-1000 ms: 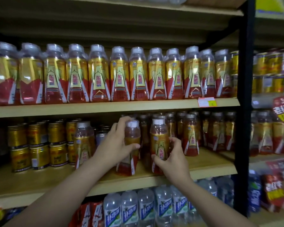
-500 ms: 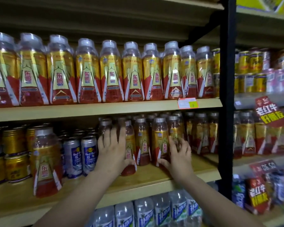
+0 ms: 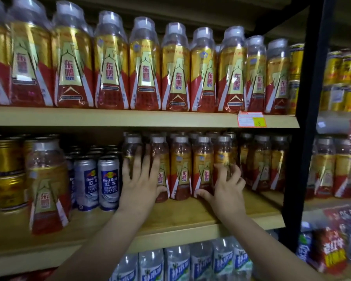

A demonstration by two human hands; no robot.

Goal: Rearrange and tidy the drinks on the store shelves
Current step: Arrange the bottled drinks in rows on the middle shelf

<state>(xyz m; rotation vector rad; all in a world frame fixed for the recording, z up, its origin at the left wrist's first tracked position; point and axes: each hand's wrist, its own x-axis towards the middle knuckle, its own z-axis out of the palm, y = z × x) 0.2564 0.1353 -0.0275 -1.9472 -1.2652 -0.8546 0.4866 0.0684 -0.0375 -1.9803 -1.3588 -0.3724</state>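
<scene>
Gold-and-red small bottles (image 3: pixel 180 169) stand in a tight front row on the middle shelf (image 3: pixel 170 218), well back from its edge. The left hand (image 3: pixel 140 185) lies spread flat against the two leftmost; the right hand (image 3: pixel 225 189) cups, fingers splayed, the bottle at the row's right. One large bottle (image 3: pixel 47 183) stands alone, left of the Red Bull cans (image 3: pixel 97 179), probably yet to be moved.

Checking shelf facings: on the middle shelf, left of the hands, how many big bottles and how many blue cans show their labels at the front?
big bottle: 1
blue cans: 2
Total: 3
</scene>
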